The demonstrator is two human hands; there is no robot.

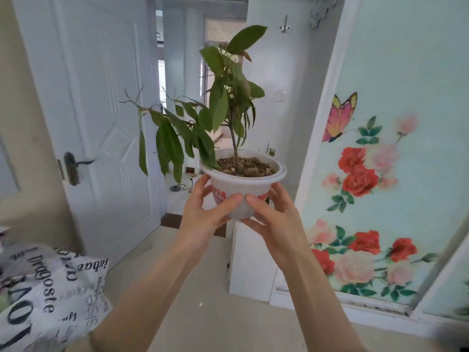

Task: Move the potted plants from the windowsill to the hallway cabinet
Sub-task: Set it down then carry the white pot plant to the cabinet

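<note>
Left hand [203, 209] and right hand [272, 214] are clamping fingers around white pot [241, 184], holding potted plant in midair facing doorway [177, 97]. Mid-carry; windowsill, cabinet not visible, placement pending.

Looking matt white plastic, the pot [242, 185]; holding coarse, crumbly soil [247, 165]; showing glossy floor tiles [203, 295], smooth painted door [101, 97], printed cloth [48, 283].

The crumpled white fabric with black lettering [48, 288], at the lower left corner of the view, carries the readable word "Dragoste"; its other words are cut off or turned. The white plastic plant pot [241, 185] bears small red marks, illegible.
</note>
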